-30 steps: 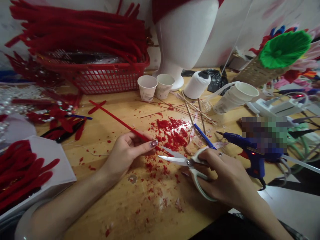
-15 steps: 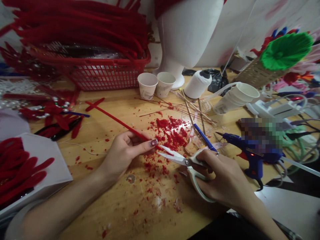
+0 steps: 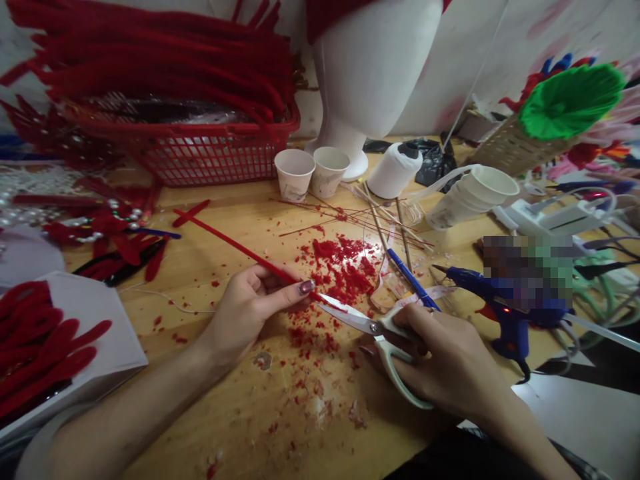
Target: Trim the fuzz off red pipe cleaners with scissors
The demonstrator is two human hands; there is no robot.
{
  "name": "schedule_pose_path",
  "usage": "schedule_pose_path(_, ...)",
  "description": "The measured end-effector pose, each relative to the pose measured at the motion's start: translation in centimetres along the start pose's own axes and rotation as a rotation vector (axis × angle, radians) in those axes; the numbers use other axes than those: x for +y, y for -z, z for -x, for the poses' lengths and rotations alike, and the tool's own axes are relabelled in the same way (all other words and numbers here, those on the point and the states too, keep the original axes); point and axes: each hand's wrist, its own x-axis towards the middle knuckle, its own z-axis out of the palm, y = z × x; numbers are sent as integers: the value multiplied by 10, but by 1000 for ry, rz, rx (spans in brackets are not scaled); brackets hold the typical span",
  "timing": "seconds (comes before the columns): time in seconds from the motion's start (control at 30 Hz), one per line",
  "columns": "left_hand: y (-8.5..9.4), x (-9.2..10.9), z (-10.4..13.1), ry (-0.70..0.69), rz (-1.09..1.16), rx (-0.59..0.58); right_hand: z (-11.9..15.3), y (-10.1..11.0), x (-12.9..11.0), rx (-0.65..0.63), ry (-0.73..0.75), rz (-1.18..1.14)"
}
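Note:
My left hand (image 3: 260, 300) pinches a thin red fuzzy stick, like a chenille stem (image 3: 225, 241), near its right end. The stem slants up to the left over the table. In my right hand (image 3: 440, 353) is a pair of scissors (image 3: 373, 328) with pale handles, fingers through the loops. The blades are nearly together at the stem's tip, just right of my left thumb. Whether they touch the fibres I cannot tell. Red fluff clippings (image 3: 345, 263) lie scattered on the wooden table (image 3: 240, 413) under and beyond the blades.
A blue glue gun (image 3: 505, 307) with a lit red light lies right. Behind are paper cups (image 3: 295, 175), a white thread cone (image 3: 395, 172), a white mannequin head (image 3: 370, 73) and a red basket (image 3: 215, 157). A white box (image 3: 117, 333) of red fuzzy pieces stands left.
The scissor blades have come together at the stem's tip; before, they stood apart. My left hand and the stem have barely moved.

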Motion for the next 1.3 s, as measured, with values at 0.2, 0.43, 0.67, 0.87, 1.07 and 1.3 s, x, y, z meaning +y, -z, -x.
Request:
schedule_pose_path(0.2, -1, 2, 0, -11, 1, 32, 0, 1, 0, -6, 4, 17)
schedule_pose_path(0.43, -3, 1, 0, -23, -5, 32, 1, 0, 2, -2, 4, 17)
schedule_pose_path(0.67, -2, 2, 1, -18, 0, 48, 5, -1, 4, -8, -74, -83)
schedule_pose_path(0.87, -3, 2, 0, -42, 27, 65, 4, 13, 5, -176, -362, -946)
schedule_pose_path(1.07, -5, 4, 2, -74, 43, 86, -12, 22, -1, -482, -572, -1376)
schedule_pose_path(1.3, -5, 4, 2, -59, 100, 72, -11, 19, -11, -353, -487, -1346)
